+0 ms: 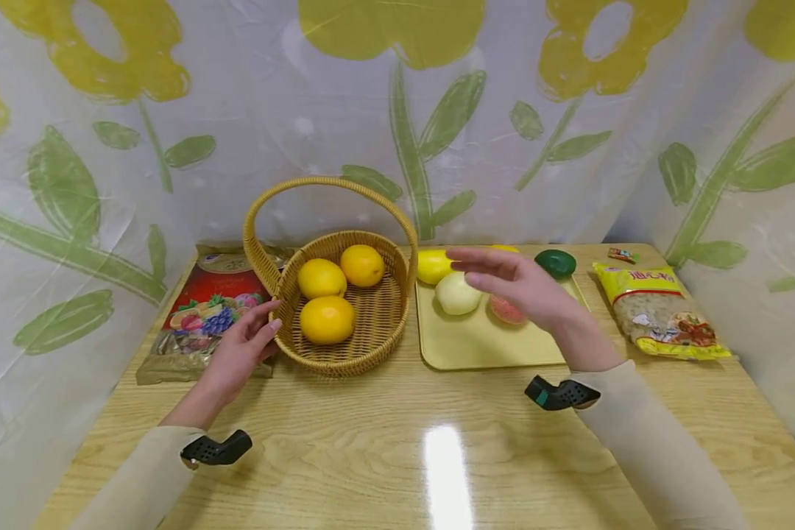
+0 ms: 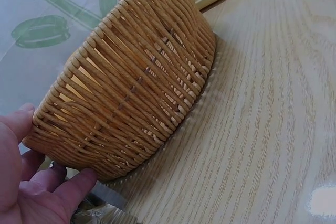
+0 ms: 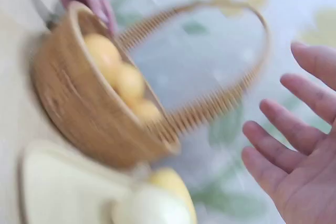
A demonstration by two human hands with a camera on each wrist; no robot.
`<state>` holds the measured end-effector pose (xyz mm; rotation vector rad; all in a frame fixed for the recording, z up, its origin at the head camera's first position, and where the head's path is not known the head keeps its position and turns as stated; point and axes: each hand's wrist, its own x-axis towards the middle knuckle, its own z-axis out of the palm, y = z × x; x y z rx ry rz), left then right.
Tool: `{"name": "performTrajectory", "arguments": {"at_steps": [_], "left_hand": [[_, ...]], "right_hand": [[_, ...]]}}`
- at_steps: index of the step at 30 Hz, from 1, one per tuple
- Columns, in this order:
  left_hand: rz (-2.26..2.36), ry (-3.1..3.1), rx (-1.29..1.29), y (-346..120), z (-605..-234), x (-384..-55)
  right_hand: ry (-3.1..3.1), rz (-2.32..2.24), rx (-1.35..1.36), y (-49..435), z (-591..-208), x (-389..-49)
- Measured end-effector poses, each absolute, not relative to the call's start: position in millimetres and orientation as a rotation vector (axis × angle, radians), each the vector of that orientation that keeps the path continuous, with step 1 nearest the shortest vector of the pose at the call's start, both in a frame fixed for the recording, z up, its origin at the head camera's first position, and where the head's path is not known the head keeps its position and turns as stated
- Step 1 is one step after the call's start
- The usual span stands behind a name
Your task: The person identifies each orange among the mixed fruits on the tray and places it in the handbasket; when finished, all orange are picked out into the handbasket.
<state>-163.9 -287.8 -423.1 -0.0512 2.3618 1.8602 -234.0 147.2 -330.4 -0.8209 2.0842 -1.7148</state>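
The widest open stretch of worktop is seen in front of the basket. Close behind the basket, room is bounded by the flowered curtain. On the basket's left, the worktop is largely covered by a red bag, by whose far side the left edge is followed. On its right, only a narrow strip is left before the rim of the tray; farther right, a yellow bag is laid near the right edge. Above the basket, the opening is spanned by a tall handle. Three orange fruits are gathered in its left and back part, and bare weave is shown toward the right.

The left hand is set against the basket's left side, with the fingers parted and slightly bent; rim and wall are touched, but whether the rim is pinched cannot be told. The right hand is held to the basket's right, raised over the tray, fingers spread and nothing grasped. Beneath it, a pale fruit and a pink fruit are seen.
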Motion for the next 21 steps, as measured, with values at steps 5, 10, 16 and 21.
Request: {"name": "performTrajectory", "arguments": {"at_steps": [5, 10, 16, 21], "left_hand": [[1.864, 2.349, -0.061, -289.1, -423.9, -162.9], [1.877, 2.333, -0.056, -289.3, -424.7, -162.6], [1.881, 2.334, -0.047, -290.3, -424.6, -163.1], [1.874, 2.337, -0.053, -289.3, -423.9, -163.9]], "right_hand": [[2.216, -1.79, -0.528, 189.4, -340.4, -267.4], [2.23, -1.78, -0.366, 223.2, -358.0, -299.5], [2.183, -1.658, -0.302, 243.7, -378.6, -321.8], [2.221, -1.527, -0.342, 244.1, -384.4, -328.8]]}}
